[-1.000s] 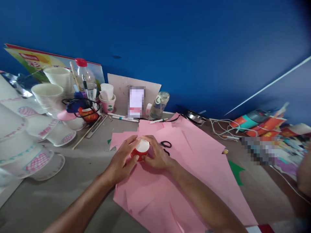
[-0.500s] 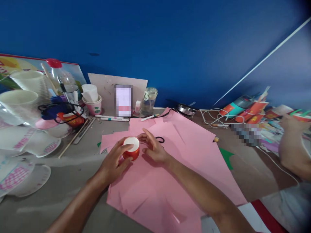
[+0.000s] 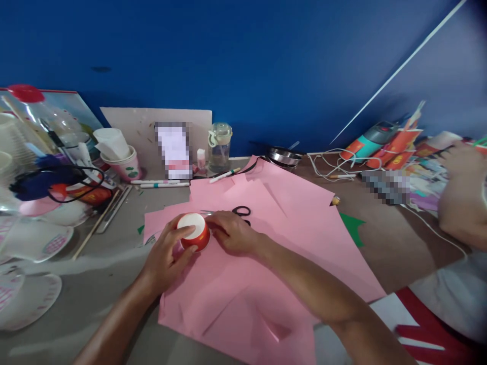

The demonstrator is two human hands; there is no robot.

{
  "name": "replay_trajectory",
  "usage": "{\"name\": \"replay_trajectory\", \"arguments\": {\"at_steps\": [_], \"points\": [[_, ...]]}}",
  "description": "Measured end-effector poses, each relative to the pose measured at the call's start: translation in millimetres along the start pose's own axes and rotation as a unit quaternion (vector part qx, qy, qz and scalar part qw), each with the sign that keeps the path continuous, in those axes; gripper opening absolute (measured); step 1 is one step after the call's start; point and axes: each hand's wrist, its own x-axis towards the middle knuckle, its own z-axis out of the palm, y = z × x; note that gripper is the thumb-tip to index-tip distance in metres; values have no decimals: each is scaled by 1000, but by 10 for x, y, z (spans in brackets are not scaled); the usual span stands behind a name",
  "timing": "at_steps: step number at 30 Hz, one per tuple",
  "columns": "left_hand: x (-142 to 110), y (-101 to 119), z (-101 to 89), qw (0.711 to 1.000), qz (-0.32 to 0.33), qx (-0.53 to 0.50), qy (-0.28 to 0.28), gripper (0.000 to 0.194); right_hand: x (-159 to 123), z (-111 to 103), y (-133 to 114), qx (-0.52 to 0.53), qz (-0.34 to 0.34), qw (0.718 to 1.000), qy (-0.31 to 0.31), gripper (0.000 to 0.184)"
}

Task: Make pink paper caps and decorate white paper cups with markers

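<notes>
The right hand (image 3: pixel 234 234) has moved in beside the red paper cup (image 3: pixel 197 234); whether it grips, I cannot tell. The left hand (image 3: pixel 167 252) clamps the cup above pink paper (image 3: pixel 224 306), near scissors (image 3: pixel 242 211).

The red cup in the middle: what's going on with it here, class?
A person's left hand holds the red cup, white end up, over pink paper. The right hand has its fingertips close by the cup's side; whether they touch it is unclear. Scissors lie just beyond that hand. At the far right, another person's hand is raised near craft things.
</notes>
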Motion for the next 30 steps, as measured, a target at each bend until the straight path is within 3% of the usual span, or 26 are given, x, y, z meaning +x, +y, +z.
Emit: {"name": "replay_trajectory", "arguments": {"at_steps": [7, 14, 18, 24, 30], "points": [[1, -6, -7, 1000, 3, -2, -8, 32, 9, -25, 0, 23, 14, 1000, -9, 30], [6, 21, -10, 1000, 16, 4, -7, 31, 48, -42, 6, 149, 81, 983, 70, 34], [8, 47, -10, 999, 36, 9, -4, 32, 113, -111, 10, 112, 98, 984, 98, 26], [2, 127, -22, 991, 62, 109, 48, 29, 236, -239, 90, 42, 77, 993, 85, 26], [27, 200, -51, 983, 91, 151, 49, 29, 753, -261, 249, -126, 79, 988, 41, 28]]}}
